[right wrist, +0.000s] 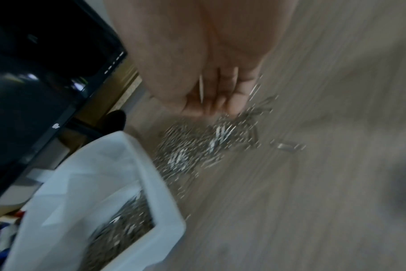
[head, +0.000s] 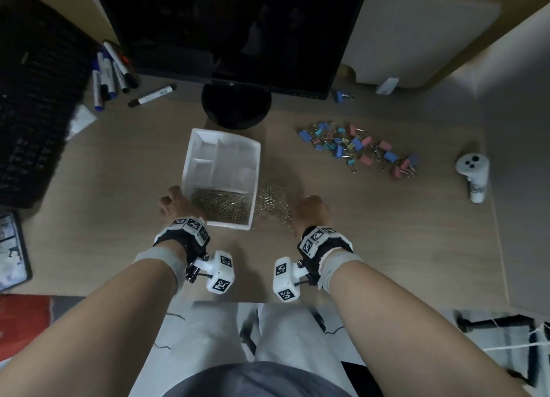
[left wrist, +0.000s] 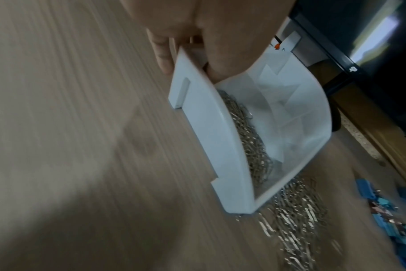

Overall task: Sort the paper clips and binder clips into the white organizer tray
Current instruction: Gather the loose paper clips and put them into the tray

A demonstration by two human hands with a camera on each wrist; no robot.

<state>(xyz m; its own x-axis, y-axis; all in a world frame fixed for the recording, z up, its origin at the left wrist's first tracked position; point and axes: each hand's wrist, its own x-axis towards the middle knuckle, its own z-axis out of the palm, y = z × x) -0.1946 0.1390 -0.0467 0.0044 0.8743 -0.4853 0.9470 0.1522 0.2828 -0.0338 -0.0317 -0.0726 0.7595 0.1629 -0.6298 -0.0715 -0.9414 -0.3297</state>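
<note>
Head view: wood-grain desk (head: 372, 236), black monitor (head: 235, 30) at top centre, keyboard (head: 32, 105) at left edge, markers (head: 111, 72) upper left, white controller (head: 473, 173) at right. White organizer tray (head: 250, 155) sits mid-frame, long axis running top to bottom of the frame, slightly skewed. Its lowest compartment is full of paper clips (head: 221, 207); upper compartments look bare. Loose paper clip pile (head: 273, 203) lies just beside the tray's right wall. Binder clips (head: 357, 148), mixed colours, scattered upper right, well apart from the tray. Left hand (head: 174, 202) is at the tray's lower-left corner. Right hand (head: 312, 209) is curled over the right edge of the loose pile.

Left wrist view: left hand (left wrist: 192, 36) grips the tray (left wrist: 211, 128) wall, thumb inside, fingers (left wrist: 162, 55) outside. Clips fill the near compartment; loose pile (left wrist: 297, 216) lower right.

Right wrist view, blurred: right hand (right wrist: 216, 69) has fingers (right wrist: 234, 99) curled down, tips touching the loose pile (right wrist: 197, 146); a few clips sit against the fingers, but whether they are actually gripped, can't tell. Tray (right wrist: 155, 183) corner lower left.
</note>
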